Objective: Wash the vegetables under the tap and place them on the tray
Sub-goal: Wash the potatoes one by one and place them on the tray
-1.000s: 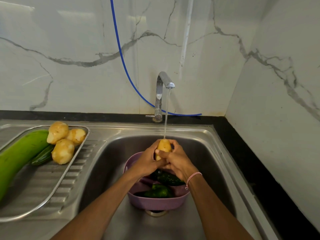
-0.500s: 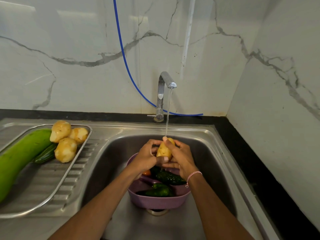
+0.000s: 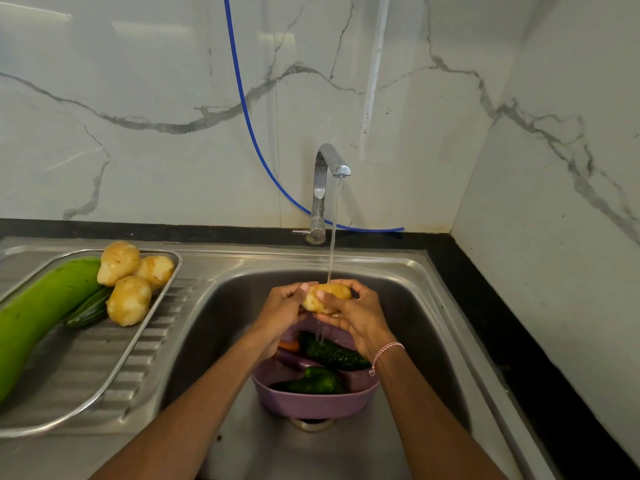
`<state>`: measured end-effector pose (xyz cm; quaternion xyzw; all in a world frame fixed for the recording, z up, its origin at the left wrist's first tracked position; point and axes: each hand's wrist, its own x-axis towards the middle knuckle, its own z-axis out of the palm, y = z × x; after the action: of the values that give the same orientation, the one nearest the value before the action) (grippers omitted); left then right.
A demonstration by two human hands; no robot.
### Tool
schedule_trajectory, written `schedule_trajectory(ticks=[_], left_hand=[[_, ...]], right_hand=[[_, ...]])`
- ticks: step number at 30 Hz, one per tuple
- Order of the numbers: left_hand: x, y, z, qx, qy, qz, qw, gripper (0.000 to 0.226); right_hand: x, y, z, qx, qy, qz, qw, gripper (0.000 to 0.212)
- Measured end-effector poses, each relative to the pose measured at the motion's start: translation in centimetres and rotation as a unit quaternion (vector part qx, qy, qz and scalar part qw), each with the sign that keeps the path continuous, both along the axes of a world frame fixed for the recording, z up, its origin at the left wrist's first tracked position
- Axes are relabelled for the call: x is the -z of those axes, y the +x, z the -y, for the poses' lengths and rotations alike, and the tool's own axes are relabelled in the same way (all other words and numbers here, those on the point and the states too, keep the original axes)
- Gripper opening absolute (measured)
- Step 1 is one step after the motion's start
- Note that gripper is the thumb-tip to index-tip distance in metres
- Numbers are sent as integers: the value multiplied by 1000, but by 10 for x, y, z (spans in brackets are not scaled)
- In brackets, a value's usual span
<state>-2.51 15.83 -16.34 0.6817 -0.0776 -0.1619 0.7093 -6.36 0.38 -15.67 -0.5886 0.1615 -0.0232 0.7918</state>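
Both hands hold one yellow potato (image 3: pixel 325 296) under the thin stream from the chrome tap (image 3: pixel 325 174). My left hand (image 3: pixel 282 310) grips its left end and my right hand (image 3: pixel 360 315) curls round its right side. Below them a purple basket (image 3: pixel 311 403) stands in the sink (image 3: pixel 415 306), holding dark green cucumbers (image 3: pixel 332 353), a green pepper (image 3: pixel 317 382) and something orange. On the left, the steel tray (image 3: pixel 86 393) carries three washed potatoes (image 3: pixel 129 299), a long pale green gourd (image 3: pixel 38 317) and a small cucumber (image 3: pixel 88 310).
A blue hose (image 3: pixel 242 98) runs down the marble wall behind the tap. A black counter strip (image 3: pixel 502 323) borders the sink on the right, against a side wall. The tray rests on the ribbed draining board.
The potato has turned in my hands from upright to lying sideways under the stream. My fingers have shifted round it; the hands stay over the basket.
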Motion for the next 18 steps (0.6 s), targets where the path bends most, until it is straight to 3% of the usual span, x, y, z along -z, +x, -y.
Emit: schedule_trajectory(ticks=[4,8,12,15,18], left_hand=[[-5,-4,2,69,-39,1,997,34],[-3,-2,3,37,-17,43,998,34],[0,1,0,-24,0,27,999,33],[-2,-1,-3,-55,30,12,998,45],[-5,-7,-6,-72,86,-4,994,61]], right_hand=[[2,3,2,65,-3,-6,998,23],[-1,5,3,40,47,-18,998,25],[-2,5,-1,5,90,-59,994,30],[-6,2,0,-18,75,-88,993,30],[-9,-7,2,-76,-2,-102,992,38]])
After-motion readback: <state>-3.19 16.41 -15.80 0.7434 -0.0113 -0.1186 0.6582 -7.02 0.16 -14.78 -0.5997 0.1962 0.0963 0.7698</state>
